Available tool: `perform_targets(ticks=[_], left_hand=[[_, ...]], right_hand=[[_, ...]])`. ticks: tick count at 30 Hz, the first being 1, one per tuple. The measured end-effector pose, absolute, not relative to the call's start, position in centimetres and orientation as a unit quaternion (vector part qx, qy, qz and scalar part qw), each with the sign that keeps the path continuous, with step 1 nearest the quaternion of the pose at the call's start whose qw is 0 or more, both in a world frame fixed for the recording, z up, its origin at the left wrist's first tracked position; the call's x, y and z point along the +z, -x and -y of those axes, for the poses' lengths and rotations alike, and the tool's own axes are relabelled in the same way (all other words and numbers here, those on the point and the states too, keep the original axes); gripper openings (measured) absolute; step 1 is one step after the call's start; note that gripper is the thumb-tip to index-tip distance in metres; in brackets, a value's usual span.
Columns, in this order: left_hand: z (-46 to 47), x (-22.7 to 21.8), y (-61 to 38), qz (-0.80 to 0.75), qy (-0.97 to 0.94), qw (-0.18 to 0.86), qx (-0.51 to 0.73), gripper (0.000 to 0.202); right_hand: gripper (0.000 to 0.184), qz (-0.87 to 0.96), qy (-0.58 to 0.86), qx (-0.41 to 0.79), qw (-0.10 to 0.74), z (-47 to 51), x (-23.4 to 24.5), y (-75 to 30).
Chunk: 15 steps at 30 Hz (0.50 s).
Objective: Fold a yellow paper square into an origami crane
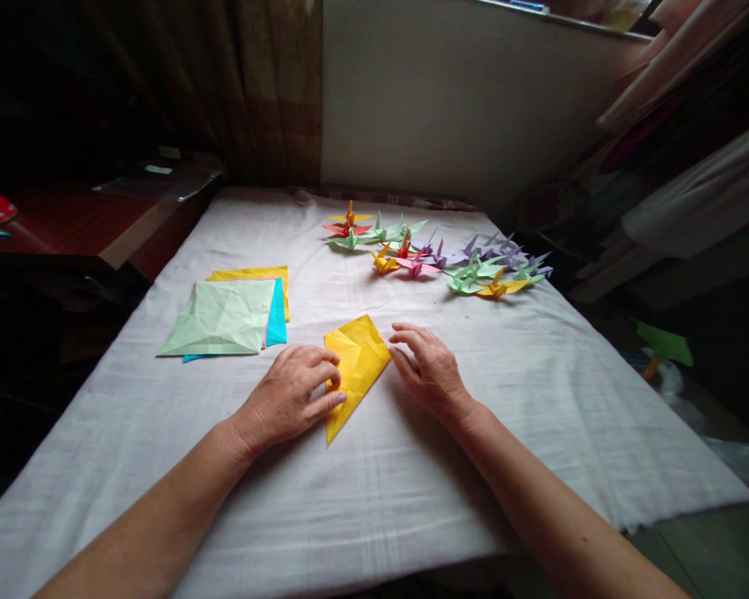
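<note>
A folded sheet of yellow origami paper point(357, 353) lies on the cloth in front of me, kite-like in outline, with creases across it and one point toward me. My left hand point(296, 387) holds its left side, the curled fingers and thumb resting on the paper. At the paper's right corner is my right hand point(429, 366), thumb and fingers apart; the thumb tip is close to the corner, and whether it touches cannot be made out.
A stack of creased paper squares, pale green point(225, 316) on top with blue and yellow below, lies left. Several folded paper cranes point(417, 264) in mixed colours stand at the back right. A white cloth point(574, 433) covers the table. A brown wooden surface point(68, 225) adjoins at left.
</note>
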<state>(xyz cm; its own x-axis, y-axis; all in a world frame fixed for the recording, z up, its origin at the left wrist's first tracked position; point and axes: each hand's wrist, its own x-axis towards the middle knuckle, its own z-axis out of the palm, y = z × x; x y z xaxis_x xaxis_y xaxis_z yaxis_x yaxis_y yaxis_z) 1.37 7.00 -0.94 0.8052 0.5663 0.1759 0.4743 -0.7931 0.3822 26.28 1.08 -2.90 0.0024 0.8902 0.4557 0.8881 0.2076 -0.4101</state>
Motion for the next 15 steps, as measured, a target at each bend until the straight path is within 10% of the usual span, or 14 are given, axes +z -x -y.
perform_targets(ticks=[11,15], left_hand=[[-10.0,-2.7,-1.4,-0.344,-0.918,0.113,0.164,0.048],[-10.0,-2.3,-1.3,-0.328,-0.917,0.111,0.198,0.041]], right_hand=[[0.06,0.738,0.587,0.049,0.33,-0.7,-2.6,-24.6],[0.039,0.746,0.591,0.073,0.299,-1.8,-2.5,-25.0]])
